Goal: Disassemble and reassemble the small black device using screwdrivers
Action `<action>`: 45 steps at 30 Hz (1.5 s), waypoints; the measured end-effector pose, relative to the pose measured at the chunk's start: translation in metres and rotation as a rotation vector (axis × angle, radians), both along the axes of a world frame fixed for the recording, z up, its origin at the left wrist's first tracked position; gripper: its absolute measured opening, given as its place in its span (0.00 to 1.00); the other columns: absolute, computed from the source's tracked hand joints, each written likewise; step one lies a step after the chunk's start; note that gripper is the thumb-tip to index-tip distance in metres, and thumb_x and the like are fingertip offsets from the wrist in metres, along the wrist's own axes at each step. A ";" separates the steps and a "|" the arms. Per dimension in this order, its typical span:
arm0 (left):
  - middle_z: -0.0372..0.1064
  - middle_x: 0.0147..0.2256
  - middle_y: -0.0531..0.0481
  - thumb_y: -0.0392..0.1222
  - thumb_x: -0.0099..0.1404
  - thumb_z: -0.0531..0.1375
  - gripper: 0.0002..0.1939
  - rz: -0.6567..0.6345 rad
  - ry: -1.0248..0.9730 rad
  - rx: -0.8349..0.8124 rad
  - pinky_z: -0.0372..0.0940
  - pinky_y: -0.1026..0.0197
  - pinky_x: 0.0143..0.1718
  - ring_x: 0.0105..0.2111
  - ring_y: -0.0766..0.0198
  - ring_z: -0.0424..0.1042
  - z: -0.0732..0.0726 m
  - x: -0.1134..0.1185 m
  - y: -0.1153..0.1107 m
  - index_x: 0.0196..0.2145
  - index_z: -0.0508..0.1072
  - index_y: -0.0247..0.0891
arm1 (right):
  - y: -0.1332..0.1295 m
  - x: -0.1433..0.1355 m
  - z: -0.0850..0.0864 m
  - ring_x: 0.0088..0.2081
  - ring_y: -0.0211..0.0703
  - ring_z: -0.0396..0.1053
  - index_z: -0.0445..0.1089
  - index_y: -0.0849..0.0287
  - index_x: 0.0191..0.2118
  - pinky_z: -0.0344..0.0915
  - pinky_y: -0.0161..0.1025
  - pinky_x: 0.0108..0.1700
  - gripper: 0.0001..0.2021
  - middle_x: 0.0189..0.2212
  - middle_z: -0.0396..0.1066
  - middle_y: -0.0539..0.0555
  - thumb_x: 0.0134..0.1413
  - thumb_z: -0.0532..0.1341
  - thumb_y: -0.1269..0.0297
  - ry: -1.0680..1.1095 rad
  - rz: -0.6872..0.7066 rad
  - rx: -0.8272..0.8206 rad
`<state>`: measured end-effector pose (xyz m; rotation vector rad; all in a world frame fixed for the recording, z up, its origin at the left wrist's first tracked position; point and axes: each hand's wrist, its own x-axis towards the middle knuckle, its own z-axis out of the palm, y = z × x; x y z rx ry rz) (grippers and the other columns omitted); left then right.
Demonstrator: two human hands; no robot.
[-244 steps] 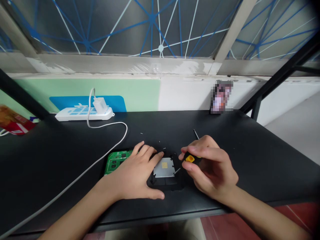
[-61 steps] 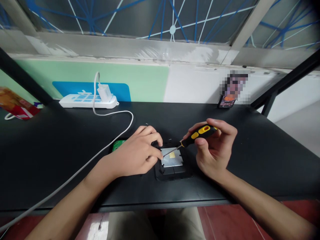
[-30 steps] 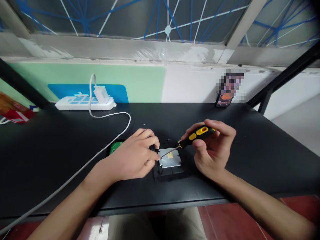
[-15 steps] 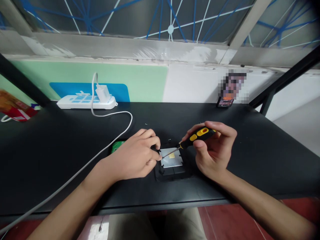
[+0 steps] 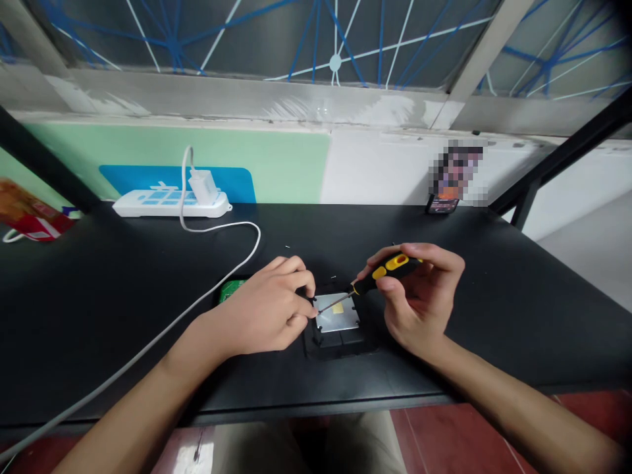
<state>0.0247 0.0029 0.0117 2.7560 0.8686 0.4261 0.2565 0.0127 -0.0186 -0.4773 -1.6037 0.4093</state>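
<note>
A black and yellow screwdriver (image 5: 390, 270) is gripped in my right hand (image 5: 427, 296), its handle slanting up to the right. The thin shaft crosses a silvery metal plate (image 5: 340, 322), and its tip meets the plate's left edge. Around that plate is a black plastic housing (image 5: 340, 349) lying on the table, with small dark clips or screws at the plate's edges. My left hand (image 5: 269, 306) has its fingers curled, the fingertips right beside the screwdriver tip; whatever they pinch is hidden. Partly behind this hand shows a green circuit board (image 5: 230, 288).
Two small screws lie on the black table (image 5: 123, 276) beyond the housing. A white cable (image 5: 197, 301) runs from a charger in the power strip (image 5: 168, 203) across the left side. A phone (image 5: 443, 203) leans on the wall; a red packet (image 5: 42, 224) stands far left.
The view has shifted very slightly. Both hands, the screwdriver and the housing keep practically the same positions relative to one another.
</note>
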 end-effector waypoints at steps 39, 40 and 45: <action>0.74 0.41 0.50 0.29 0.63 0.56 0.18 0.025 -0.030 -0.024 0.61 0.50 0.50 0.43 0.55 0.67 0.004 0.002 0.001 0.36 0.84 0.46 | -0.002 0.003 0.001 0.40 0.42 0.76 0.63 0.46 0.60 0.82 0.42 0.33 0.27 0.43 0.70 0.52 0.58 0.67 0.73 -0.068 0.040 0.027; 0.74 0.41 0.49 0.29 0.63 0.56 0.18 0.025 -0.034 -0.022 0.62 0.50 0.50 0.43 0.55 0.67 0.004 0.002 0.001 0.36 0.84 0.46 | -0.002 0.003 0.002 0.40 0.43 0.76 0.63 0.45 0.60 0.82 0.42 0.33 0.27 0.43 0.70 0.53 0.58 0.66 0.73 -0.057 0.024 0.027; 0.74 0.41 0.48 0.29 0.63 0.55 0.18 0.028 -0.042 0.001 0.62 0.49 0.49 0.43 0.55 0.67 0.004 0.000 0.001 0.35 0.84 0.44 | -0.001 0.004 0.004 0.39 0.42 0.77 0.65 0.44 0.59 0.82 0.41 0.33 0.26 0.43 0.70 0.52 0.59 0.65 0.74 -0.033 0.017 0.016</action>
